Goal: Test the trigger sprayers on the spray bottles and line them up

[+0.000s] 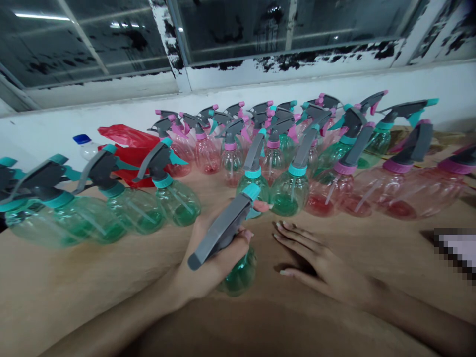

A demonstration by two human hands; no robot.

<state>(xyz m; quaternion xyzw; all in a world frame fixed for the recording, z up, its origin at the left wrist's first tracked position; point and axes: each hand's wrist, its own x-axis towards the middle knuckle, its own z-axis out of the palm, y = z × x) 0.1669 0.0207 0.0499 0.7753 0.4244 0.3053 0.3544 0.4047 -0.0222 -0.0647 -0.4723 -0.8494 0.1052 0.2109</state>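
My left hand (208, 258) is wrapped round the neck of a green spray bottle (240, 272) with a grey trigger head (221, 229) and teal nozzle, held just above the wooden table (92, 277). My right hand (316, 255) lies flat on the table just right of it, fingers stretched out, holding nothing. Just beyond both hands stand more green spray bottles (292, 191).
Several green spray bottles (141, 208) line the left side. Several pink ones (386, 191) fill the right and back rows below a white wall and window. A red plastic bag (124, 136) and a blue-capped bottle (85, 145) sit at the back left. A blurred patch (455, 250) is at right.
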